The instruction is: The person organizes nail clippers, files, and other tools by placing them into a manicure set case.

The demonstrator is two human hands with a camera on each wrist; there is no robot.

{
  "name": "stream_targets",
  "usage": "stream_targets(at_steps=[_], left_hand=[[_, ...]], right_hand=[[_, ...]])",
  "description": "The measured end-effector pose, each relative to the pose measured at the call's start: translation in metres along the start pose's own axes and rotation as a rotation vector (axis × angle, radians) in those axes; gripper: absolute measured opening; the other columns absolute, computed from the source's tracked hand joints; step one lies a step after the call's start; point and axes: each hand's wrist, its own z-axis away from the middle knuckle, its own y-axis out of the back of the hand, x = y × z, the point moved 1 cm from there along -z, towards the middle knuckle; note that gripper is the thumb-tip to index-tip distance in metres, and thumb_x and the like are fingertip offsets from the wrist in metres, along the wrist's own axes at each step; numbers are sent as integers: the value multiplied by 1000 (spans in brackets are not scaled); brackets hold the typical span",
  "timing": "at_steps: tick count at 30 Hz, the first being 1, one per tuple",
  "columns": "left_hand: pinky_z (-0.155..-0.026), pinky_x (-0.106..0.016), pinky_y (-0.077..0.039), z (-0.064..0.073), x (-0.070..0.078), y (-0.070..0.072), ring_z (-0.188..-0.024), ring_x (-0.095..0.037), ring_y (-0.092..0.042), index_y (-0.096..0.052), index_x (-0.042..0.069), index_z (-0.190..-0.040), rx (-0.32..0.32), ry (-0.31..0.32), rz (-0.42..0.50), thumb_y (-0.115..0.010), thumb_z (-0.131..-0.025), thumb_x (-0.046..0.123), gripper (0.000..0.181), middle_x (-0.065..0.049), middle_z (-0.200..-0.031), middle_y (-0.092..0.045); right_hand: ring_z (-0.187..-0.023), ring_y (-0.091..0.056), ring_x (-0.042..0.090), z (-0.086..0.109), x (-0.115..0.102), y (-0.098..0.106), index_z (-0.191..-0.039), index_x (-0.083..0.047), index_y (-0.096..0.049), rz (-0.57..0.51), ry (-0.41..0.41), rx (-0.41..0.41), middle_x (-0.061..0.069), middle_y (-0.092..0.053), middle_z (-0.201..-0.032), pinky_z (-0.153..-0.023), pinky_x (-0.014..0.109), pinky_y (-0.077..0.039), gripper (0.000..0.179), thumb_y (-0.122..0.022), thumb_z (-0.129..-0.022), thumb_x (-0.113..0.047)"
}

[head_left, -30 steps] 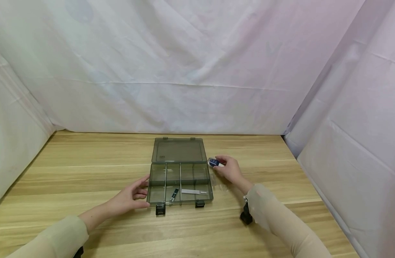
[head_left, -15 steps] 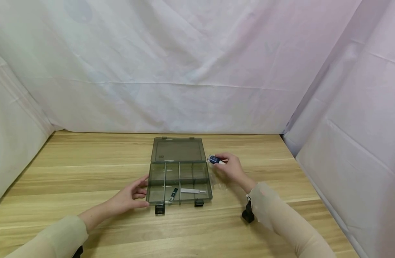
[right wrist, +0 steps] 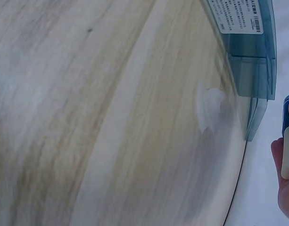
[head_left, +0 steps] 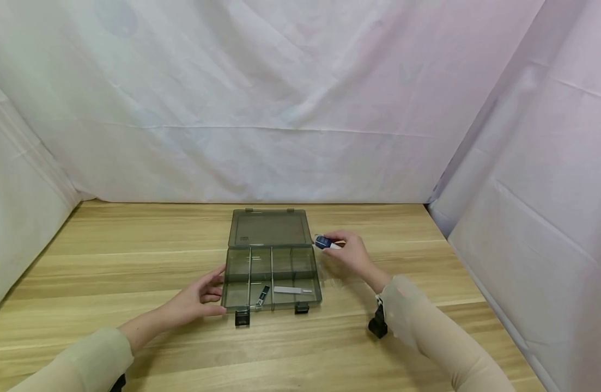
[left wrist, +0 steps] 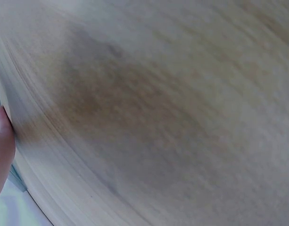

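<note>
A smoky see-through divider box lies open on the table, its lid folded back. My left hand rests against its left side, fingers along the wall and thumb at the front corner. In the right hand, thumb and fingers pinch a small dark blue and white object with a clear end, held beside the lid hinge. The right wrist view shows its white part at the edge. Inside the box lie a small black and silver piece and a flat pale grey strip.
Clear, thin plastic pieces lie on the wooden table, right of the box. Two dark latches, left and right, stick out at the box front. White cloth hangs behind and on both sides.
The small blue and white object tilts slightly in my right hand, which has risen a little beside the lid. My left hand stays at the box.
</note>
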Motion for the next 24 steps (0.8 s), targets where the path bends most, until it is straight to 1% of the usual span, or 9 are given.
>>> stream_targets(at_steps=[5, 8, 9, 10, 14, 15, 17, 19, 24], left_hand=[[-93, -25, -51, 0, -1, 0, -111, -35, -51, -10, -9, -146, 8, 15, -6, -74, -79, 13, 95, -38, -135, -33], [-92, -22, -51, 0, -2, 0, -110, -32, -51, -10, -8, -146, 11, 19, -2, -74, -79, 13, 95, -37, -135, -34], [-92, -20, -50, 0, -2, 0, -111, -33, -51, -10, -8, -146, 11, 18, 1, -74, -79, 13, 95, -38, -135, -33], [-92, -19, -50, 0, -3, 0, -111, -34, -50, -10, -8, -146, 12, 19, 4, -75, -78, 13, 96, -38, -135, -33], [-93, -22, -50, 1, -3, 0, -112, -38, -49, -10, -8, -146, 11, 20, 6, -75, -78, 13, 96, -38, -135, -33], [-94, -24, -50, 0, -3, 1, -113, -40, -48, -10, -8, -146, 10, 19, 5, -74, -79, 13, 96, -38, -135, -32], [-95, -29, -50, 1, -2, 1, -113, -40, -48, -10, -8, -147, 7, 21, 2, -74, -79, 13, 96, -38, -136, -32], [-96, -30, -50, 1, -3, 1, -114, -41, -48, -10, -8, -147, 6, 23, 1, -74, -79, 13, 96, -38, -136, -32], [-95, -29, -50, 1, -3, 1, -114, -41, -48, -9, -7, -147, 6, 23, 1, -74, -79, 13, 96, -38, -136, -32]], right_hand=[[-102, -63, 36, 1, -5, 0, -112, 3, -65, -38, -3, -17, 22, -62, -115, -84, 36, -57, 36, -73, -77, 0], [-101, -63, 36, 2, -7, -1, -112, 4, -65, -62, 3, -24, 23, -62, -114, -82, 33, -58, 36, -73, -78, -1], [-102, -63, 37, 5, -12, 0, -112, 5, -64, -68, -1, -29, 24, -62, -114, -83, 34, -57, 36, -72, -78, 0], [-102, -62, 38, 4, -13, -1, -112, 6, -64, -73, 0, -35, 24, -61, -115, -83, 36, -57, 36, -72, -78, 0], [-102, -62, 37, 4, -15, -3, -111, 7, -64, -81, 20, -38, 25, -61, -114, -85, 36, -57, 36, -73, -77, 0], [-102, -62, 37, 4, -16, -4, -111, 7, -64, -85, 22, -40, 24, -61, -114, -85, 36, -57, 36, -73, -77, 1], [-100, -63, 35, 2, -12, -6, -110, 6, -65, -93, 38, -37, 23, -62, -113, -83, 32, -57, 36, -74, -76, 0], [-99, -64, 34, 1, -13, -7, -110, 5, -66, -90, 48, -42, 22, -62, -112, -81, 30, -58, 35, -73, -76, 0], [-99, -64, 33, 2, -16, -8, -111, 3, -66, -84, 64, -64, 19, -63, -113, -81, 30, -58, 35, -73, -77, -1]])
